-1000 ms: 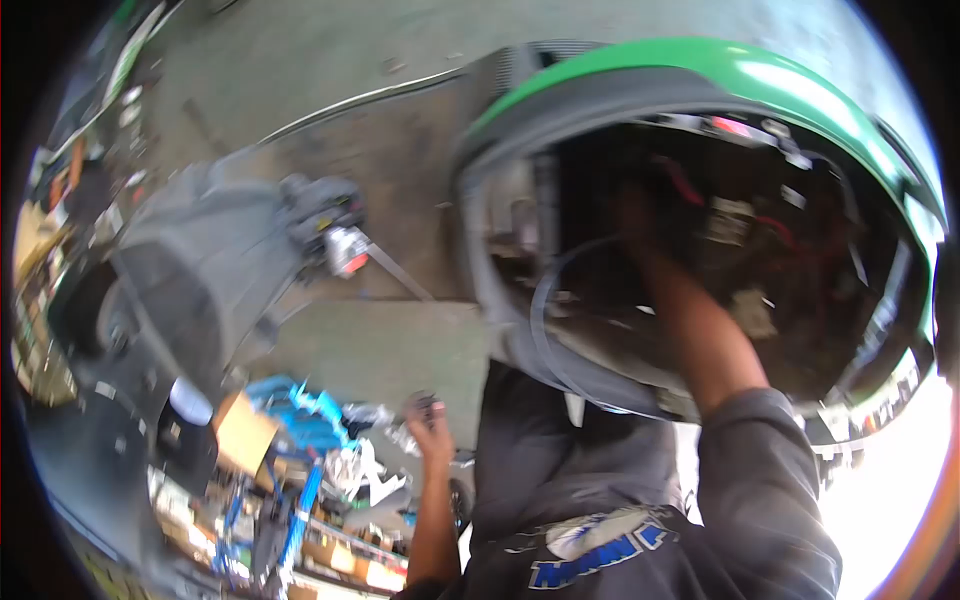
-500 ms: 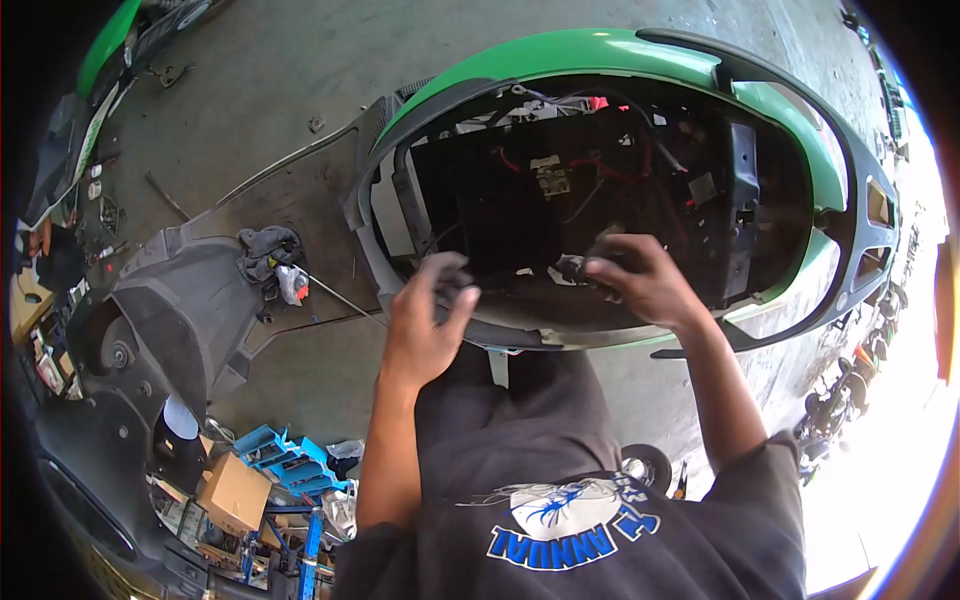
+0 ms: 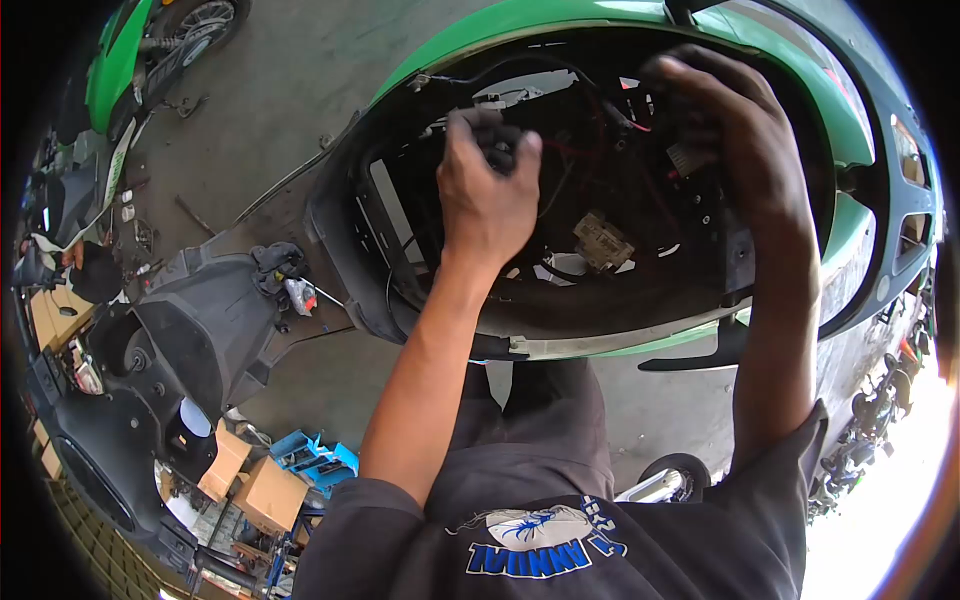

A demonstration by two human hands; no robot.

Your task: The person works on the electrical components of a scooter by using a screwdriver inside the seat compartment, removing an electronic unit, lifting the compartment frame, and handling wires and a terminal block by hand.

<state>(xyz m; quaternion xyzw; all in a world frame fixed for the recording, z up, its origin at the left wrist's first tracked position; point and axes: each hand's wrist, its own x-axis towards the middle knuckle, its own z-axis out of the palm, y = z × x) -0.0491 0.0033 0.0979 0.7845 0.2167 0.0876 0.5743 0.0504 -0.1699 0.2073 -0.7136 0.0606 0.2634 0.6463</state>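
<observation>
A scooter body with green side panels (image 3: 470,38) and a dark, open under-seat compartment (image 3: 610,318) lies in front of me. Over the left part of this opening is my left hand (image 3: 487,200), its fingers curled towards the thumb. Whatever lies within those dark fingertips, I cannot make out. My right hand (image 3: 755,125) reaches over the far right part, its fingers blurred and partly lost against the dark interior. A pale tan connector block (image 3: 602,240) rests low in the compartment. Thin dark and red wires (image 3: 632,124) run near the far rim.
A loose dark plastic scooter panel (image 3: 205,325) stands at left. Cardboard boxes (image 3: 270,495) and a blue rack (image 3: 315,458) are at lower left. Another green scooter (image 3: 115,75) is at upper left, and a wheel (image 3: 685,478) is near my right side. A rear grab rail (image 3: 880,240) curves round the body.
Both hands have moved from the near rim to farther over the compartment, the right one to the far right. The whole view has shifted, and the connector block appears lower and nearer me.
</observation>
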